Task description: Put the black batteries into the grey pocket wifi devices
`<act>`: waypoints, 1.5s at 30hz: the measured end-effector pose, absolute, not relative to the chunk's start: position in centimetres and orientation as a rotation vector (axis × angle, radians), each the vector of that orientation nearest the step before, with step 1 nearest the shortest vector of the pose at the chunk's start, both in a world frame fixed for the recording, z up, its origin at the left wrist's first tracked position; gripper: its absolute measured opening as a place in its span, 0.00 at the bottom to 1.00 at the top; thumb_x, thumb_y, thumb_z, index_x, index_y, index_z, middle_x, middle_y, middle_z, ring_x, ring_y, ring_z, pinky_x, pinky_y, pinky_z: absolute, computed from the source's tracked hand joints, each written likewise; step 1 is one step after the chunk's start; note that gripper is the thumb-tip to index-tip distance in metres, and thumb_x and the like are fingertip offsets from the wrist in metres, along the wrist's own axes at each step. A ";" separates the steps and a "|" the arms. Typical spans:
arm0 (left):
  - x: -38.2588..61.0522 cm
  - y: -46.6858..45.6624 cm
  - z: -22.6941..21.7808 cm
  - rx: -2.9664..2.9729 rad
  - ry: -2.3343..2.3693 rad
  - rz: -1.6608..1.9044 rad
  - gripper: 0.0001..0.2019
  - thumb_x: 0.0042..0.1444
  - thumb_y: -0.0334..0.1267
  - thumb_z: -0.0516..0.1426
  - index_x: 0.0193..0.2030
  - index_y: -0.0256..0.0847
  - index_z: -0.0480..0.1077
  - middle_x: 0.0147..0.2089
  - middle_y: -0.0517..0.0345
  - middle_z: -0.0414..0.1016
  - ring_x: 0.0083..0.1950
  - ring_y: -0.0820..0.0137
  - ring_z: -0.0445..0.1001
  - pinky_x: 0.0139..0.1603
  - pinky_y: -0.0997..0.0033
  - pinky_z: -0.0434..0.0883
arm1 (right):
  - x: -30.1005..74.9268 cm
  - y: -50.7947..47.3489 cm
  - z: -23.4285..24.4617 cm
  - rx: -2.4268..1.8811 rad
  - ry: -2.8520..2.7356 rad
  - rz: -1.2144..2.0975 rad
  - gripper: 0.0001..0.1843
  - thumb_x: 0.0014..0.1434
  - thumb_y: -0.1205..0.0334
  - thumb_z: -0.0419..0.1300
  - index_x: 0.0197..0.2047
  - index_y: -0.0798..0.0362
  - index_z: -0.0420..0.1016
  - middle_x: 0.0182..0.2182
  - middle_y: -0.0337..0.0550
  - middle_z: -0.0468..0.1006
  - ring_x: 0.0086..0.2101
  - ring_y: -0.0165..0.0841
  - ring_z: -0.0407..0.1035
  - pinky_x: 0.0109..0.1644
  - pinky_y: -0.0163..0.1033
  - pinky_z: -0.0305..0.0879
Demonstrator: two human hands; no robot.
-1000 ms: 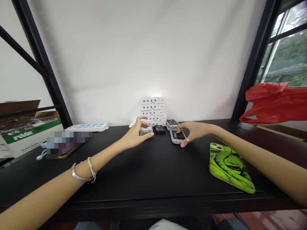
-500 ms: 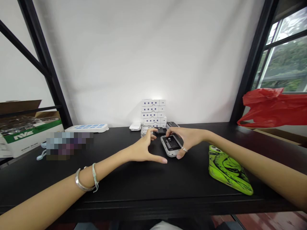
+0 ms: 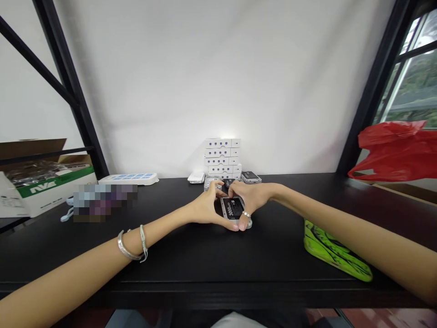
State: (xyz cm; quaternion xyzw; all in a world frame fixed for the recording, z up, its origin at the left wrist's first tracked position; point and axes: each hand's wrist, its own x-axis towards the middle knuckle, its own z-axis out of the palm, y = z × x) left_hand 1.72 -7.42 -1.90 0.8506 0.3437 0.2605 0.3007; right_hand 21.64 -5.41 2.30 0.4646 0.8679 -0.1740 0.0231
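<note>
Both my hands meet at the middle of the black table (image 3: 218,259) around a small grey device (image 3: 234,209) with a black battery marked 3000 showing in its open back. My left hand (image 3: 205,210) curls round its left side, thumb under the near end. My right hand (image 3: 252,200), with a ring, grips its right side. Behind them lie another grey device (image 3: 251,177), a black battery (image 3: 227,183) and a further grey device (image 3: 210,181).
A stack of small white boxes (image 3: 221,158) stands against the white wall. A white and blue strip (image 3: 129,178) and a cardboard box (image 3: 37,182) lie at the left. A green phone case (image 3: 332,253) lies at the right, a red plastic bag (image 3: 398,150) beyond it.
My right hand has pulled the grey device from the back toward me and to the left. My left hand left the far device and closed on this one.
</note>
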 end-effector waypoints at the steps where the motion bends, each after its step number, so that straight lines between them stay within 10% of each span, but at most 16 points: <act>1: 1.7 -7.4 -1.9 2.265 0.907 0.700 0.52 0.30 0.51 0.70 0.58 0.44 0.45 0.56 0.45 0.63 0.60 0.52 0.61 0.60 0.47 0.60 | 21.6 -5.4 2.2 1.451 2.700 -0.548 0.45 0.21 0.46 0.71 0.43 0.52 0.61 0.45 0.46 0.60 0.46 0.46 0.59 0.45 0.47 0.63; 12: 1.4 -6.8 -2.7 2.205 0.945 0.728 0.50 0.31 0.51 0.69 0.58 0.43 0.46 0.56 0.43 0.61 0.62 0.51 0.59 0.62 0.45 0.58 | 22.7 -6.0 1.6 1.606 2.716 -1.016 0.47 0.29 0.54 0.72 0.51 0.51 0.55 0.44 0.46 0.67 0.43 0.41 0.65 0.44 0.43 0.66; 20: 1.4 -7.0 -2.5 2.200 0.952 0.705 0.52 0.31 0.51 0.69 0.59 0.43 0.43 0.57 0.42 0.61 0.62 0.51 0.59 0.61 0.46 0.59 | 23.0 -6.0 1.9 1.578 2.799 -0.679 0.38 0.32 0.51 0.71 0.47 0.51 0.66 0.47 0.48 0.67 0.47 0.47 0.64 0.48 0.47 0.65; 29: 1.4 -6.8 -2.6 2.176 0.948 0.696 0.53 0.31 0.50 0.70 0.59 0.42 0.42 0.57 0.41 0.61 0.63 0.51 0.58 0.62 0.44 0.57 | 23.3 -4.9 3.0 1.659 2.721 -1.668 0.27 0.47 0.66 0.65 0.46 0.47 0.56 0.25 0.33 0.70 0.32 0.33 0.72 0.41 0.41 0.72; 40: 1.5 -7.3 -2.1 2.166 0.993 0.642 0.54 0.30 0.52 0.69 0.61 0.43 0.43 0.59 0.40 0.59 0.64 0.50 0.57 0.63 0.43 0.55 | 22.3 3.1 1.2 2.126 2.713 -1.072 0.12 0.53 0.57 0.62 0.36 0.56 0.71 0.31 0.47 0.75 0.27 0.32 0.72 0.31 0.37 0.71; 45: 1.4 -7.2 -2.3 2.186 0.974 0.653 0.53 0.31 0.53 0.69 0.60 0.44 0.43 0.59 0.41 0.60 0.63 0.50 0.58 0.62 0.44 0.56 | 22.0 1.6 1.5 2.065 2.688 -0.815 0.22 0.45 0.60 0.67 0.45 0.54 0.72 0.22 0.40 0.74 0.25 0.33 0.70 0.28 0.37 0.67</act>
